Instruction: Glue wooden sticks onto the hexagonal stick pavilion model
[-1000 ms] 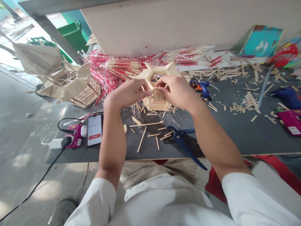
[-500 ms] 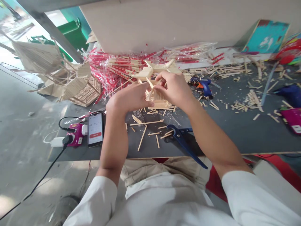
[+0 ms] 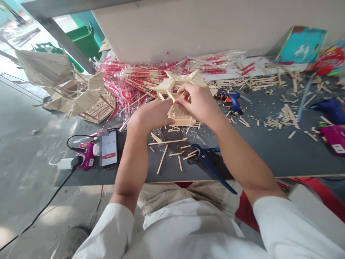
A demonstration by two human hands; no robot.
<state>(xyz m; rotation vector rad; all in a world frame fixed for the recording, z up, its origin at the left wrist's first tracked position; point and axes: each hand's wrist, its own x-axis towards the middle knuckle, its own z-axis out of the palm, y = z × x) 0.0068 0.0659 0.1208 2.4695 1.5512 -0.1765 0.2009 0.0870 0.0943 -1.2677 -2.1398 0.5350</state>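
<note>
A small house-like model made of pale wooden sticks [image 3: 184, 118], with flared roof pieces on top, stands on the dark table. My left hand [image 3: 153, 114] is at the model's left side, its fingers and thumb curled around the edge. From the right, my right hand [image 3: 201, 103] reaches in with thumb and forefinger pinched on a thin wooden stick at the near roof edge. The fingers cover most of that stick. In front of the model lie several loose sticks [image 3: 162, 159] and pliers with blue handles [image 3: 212, 169].
A larger stick model [image 3: 78, 95] stands on the left. A phone [image 3: 110, 149] lies beside a magenta power strip [image 3: 86, 154]. Behind are red-and-clear plastic wrappers with sticks [image 3: 140, 77]. To the right are a blue glue gun [image 3: 235, 102] and short stick offcuts [image 3: 287, 117].
My left hand has shifted slightly to the right, closer to the model. My right hand stays almost in place, still pinching. The camera view has moved a little.
</note>
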